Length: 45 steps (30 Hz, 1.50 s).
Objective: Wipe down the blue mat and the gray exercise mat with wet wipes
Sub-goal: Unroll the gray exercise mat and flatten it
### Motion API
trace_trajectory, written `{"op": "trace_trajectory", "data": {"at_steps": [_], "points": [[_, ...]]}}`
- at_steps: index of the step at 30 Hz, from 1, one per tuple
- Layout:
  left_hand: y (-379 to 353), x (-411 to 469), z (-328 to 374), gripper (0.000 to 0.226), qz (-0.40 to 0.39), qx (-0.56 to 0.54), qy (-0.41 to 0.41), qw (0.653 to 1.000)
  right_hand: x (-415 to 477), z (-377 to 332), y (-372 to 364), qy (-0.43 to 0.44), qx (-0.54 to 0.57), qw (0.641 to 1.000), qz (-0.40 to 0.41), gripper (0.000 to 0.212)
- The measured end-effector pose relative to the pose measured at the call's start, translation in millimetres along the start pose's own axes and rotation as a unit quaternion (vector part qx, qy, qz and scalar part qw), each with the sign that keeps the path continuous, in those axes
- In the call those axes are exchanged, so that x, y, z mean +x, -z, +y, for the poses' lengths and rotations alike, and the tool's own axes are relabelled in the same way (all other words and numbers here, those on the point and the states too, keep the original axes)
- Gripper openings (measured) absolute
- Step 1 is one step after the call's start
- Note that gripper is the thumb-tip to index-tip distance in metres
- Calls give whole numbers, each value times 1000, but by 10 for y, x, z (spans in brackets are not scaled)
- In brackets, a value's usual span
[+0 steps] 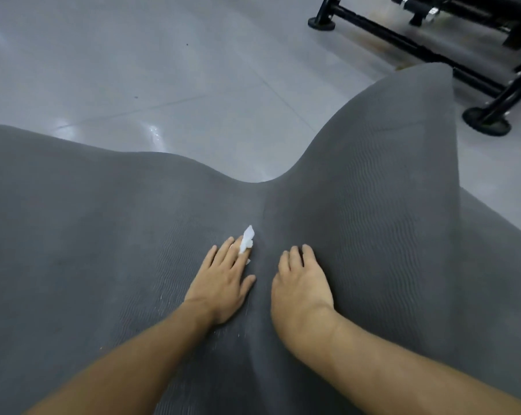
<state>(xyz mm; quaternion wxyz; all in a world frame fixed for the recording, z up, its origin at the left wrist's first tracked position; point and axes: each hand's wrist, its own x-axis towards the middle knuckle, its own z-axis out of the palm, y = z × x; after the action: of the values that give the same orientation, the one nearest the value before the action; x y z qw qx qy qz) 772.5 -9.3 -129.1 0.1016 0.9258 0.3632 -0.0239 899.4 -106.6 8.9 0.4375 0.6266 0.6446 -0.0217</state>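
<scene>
Left hand: my left hand lies flat on the gray mat, fingers straight, pressing a small crumpled wipe under the fingertips.
Right hand: my right hand rests just beside it on the mat's raised fold, fingers loosely bent, holding nothing.
Mat: spread on the floor, humped up near a black frame.
Progress: I judge the gray mat is partly wiped, with much left to do. The blue mat is out of sight.

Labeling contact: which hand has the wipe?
The left hand: a white wipe sticks out between its fingers. The right hand rests bare on the gray mat.
</scene>
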Motion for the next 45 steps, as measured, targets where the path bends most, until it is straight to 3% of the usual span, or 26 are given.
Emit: {"op": "trace_trajectory", "data": {"at_steps": [3,7,14,20,25,30,33,38,41,45], "points": [[-18,-54,152,72,7,-9,30,999,-205,81,-94,15,18,1000,17,63],[-6,-128,333,78,-5,-92,24,995,-671,283,-72,46,74,990,109,64],[490,-159,997,64,86,-313,-67,943,-1022,849,-393,-56,183,936,296,73],[858,-155,1412,71,123,-391,-38,911,-1306,1063,-887,-136,299,861,388,72],[1087,-175,1718,90,143,-431,-14,891,-1499,1019,-1442,-119,485,774,389,68],[1409,-133,2096,81,184,-328,-52,925,-1528,781,-1728,-133,663,635,373,60],[1588,-79,2204,78,162,-217,-83,959,-1476,714,-1858,-168,724,567,355,57],[1766,11,2164,80,134,6,-189,973,-1396,705,-2313,-287,755,556,195,42],[1858,22,2170,75,121,144,-254,949,-1360,636,-2628,-321,757,561,95,43],[1847,41,2428,69,88,236,-294,922,-1346,552,-2677,-298,796,517,99,43]]}}
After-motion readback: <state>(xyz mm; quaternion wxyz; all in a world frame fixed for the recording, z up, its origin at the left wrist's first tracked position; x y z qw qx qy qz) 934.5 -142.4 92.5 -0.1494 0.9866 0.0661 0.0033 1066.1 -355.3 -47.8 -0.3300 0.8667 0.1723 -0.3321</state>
